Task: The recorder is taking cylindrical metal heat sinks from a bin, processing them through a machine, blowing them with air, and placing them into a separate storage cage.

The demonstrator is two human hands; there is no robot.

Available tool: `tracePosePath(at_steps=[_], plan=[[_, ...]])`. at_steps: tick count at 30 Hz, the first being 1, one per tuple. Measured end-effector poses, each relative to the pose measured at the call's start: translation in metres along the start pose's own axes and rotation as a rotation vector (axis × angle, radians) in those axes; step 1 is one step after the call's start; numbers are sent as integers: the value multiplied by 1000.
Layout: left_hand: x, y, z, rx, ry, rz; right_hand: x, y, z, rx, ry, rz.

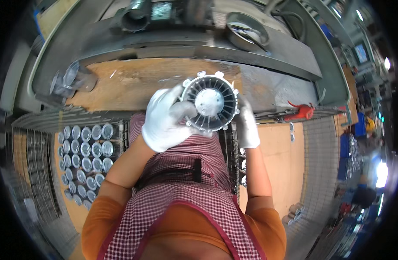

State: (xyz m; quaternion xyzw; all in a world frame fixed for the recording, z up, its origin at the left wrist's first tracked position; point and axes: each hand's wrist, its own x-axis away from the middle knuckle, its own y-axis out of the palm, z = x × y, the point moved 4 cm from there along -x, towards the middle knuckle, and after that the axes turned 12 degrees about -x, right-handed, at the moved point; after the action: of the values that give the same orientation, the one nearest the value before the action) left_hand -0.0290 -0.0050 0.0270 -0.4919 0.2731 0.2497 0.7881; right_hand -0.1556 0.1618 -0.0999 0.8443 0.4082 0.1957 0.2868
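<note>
A round silver metal housing with radial inner fins and small lugs around its rim [209, 102] is held up over the bench edge, its open side facing me. My left hand [163, 120], in a white glove, grips its left and lower-left rim. My right hand [248, 125], also gloved in white, is closed against its right side, with the fingertips partly hidden behind the housing. Behind it lies a worn wooden board [129, 82] on the bench.
Clear-looking cups [80, 80] stand on the board's left. A round pan [246, 32] with tools sits at the back. A red-handled tool [300, 112] lies by the right edge. Wire crates flank me; the left holds rows of round metal parts [85, 148], the right a few [294, 212].
</note>
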Motion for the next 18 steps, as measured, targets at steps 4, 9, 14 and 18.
tracePosePath(at_steps=[4, 9, 14, 18], plan=[[-4, 25, -6, 374, -12, -120, 5, 20, 37, -469, -131, -54], [27, 71, -7, 613, -213, -412, 68, -44, 33, -741, -49, 76], [15, 87, -82, -259, -235, -225, 173, -110, 15, -400, -144, 728], [27, 119, -116, -717, -200, -614, 260, -212, 5, -11, -316, 1057]])
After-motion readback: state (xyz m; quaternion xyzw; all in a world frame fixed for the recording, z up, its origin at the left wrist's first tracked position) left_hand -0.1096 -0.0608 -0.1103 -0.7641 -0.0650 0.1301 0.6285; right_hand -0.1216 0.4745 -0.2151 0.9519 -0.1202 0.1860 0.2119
